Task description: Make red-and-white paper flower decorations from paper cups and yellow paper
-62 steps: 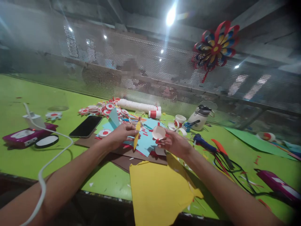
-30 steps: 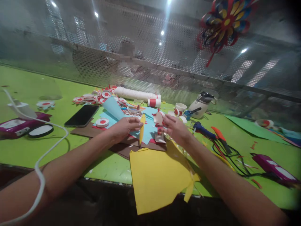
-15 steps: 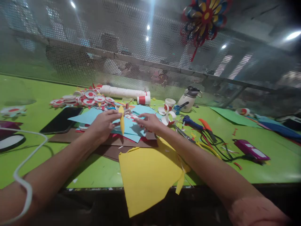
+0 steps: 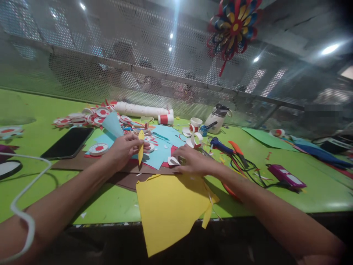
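My left hand (image 4: 128, 149) pinches a thin yellow leaf-shaped piece (image 4: 141, 147) upright between thumb and fingers. Behind that hand a light blue sheet (image 4: 113, 125) is tilted up; whether my fingers hold it, I cannot tell. My right hand (image 4: 191, 160) reaches low over the papers, thumb and fingers apart, beside a small white curled piece (image 4: 173, 161). Between the hands lie blue sheets (image 4: 154, 160) with red and white scraps. A red-and-white disc (image 4: 98, 149) rests left of my left wrist. A yellow sheet (image 4: 171, 209) overhangs the table's front edge.
A phone (image 4: 67, 142) and a pile of red-and-white discs (image 4: 93, 115) are on the left. A long white cup stack (image 4: 142, 109) lies at the back. At right are a blue glue gun (image 4: 222, 145), cables and a purple device (image 4: 286, 176). A white cable (image 4: 30, 189) crosses my left arm.
My right hand has moved right and toward me, down to the white curled piece. The blue sheet by my left hand has tipped up, uncovering a disc. The yellow piece stays in my left hand.
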{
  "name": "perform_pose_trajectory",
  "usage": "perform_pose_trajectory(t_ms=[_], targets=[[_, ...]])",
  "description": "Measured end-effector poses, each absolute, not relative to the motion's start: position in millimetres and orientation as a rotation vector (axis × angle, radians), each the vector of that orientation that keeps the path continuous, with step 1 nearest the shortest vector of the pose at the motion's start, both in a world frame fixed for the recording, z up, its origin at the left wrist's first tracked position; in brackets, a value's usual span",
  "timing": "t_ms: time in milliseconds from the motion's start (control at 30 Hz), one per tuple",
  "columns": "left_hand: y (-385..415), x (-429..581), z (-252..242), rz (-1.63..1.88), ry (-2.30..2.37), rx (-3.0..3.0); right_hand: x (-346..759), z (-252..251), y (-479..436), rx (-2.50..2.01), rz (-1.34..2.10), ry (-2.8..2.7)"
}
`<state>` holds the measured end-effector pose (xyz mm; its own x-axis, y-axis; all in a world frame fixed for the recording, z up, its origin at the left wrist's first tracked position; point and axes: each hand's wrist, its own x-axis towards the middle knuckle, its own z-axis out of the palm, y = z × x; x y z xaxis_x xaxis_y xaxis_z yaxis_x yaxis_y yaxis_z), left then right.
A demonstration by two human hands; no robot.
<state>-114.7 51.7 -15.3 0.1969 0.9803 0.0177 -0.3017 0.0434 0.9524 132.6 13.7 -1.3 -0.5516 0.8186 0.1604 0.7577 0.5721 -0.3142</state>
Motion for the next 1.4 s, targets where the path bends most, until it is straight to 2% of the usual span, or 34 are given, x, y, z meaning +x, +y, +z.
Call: perform_pose_trajectory(t_ms=[133, 333, 467, 567, 667, 1033, 1400], targets=[[50.6, -112.6, -16.6, 1.192, 0.855, 1.081, 136.8, -23.3, 3.1, -1.279, 0.303, -2.329], [50.1, -113.3, -17.1, 1.159, 0.866, 1.101, 142.2, -22.7, 8.5, -1.299, 0.724, -1.706], [47.6, -110.3, -16.2, 1.135, 0.889, 1.129, 146.8, -19.4, 7.8, -1.051, 1.231, -1.352], [45.2, -108.4, -15.5, 1.116, 0.924, 1.141, 147.7, -20.8, 8.2, -0.971, 1.355, -1.203], [43.3, -108.0, -14.6, 1.116, 0.976, 1.134, 148.6, -23.6, 10.7, -1.024, 1.270, -1.213], [47.4, -109.9, -15.3, 1.199, 1.041, 1.093, 137.3, -41.4, -4.1, -1.307, 0.178, -2.123], [35.5, -102.6, -4.9, 1.173, 1.034, 1.167, 213.0, 17.9, 33.5, -1.644, 0.127, -1.673]])
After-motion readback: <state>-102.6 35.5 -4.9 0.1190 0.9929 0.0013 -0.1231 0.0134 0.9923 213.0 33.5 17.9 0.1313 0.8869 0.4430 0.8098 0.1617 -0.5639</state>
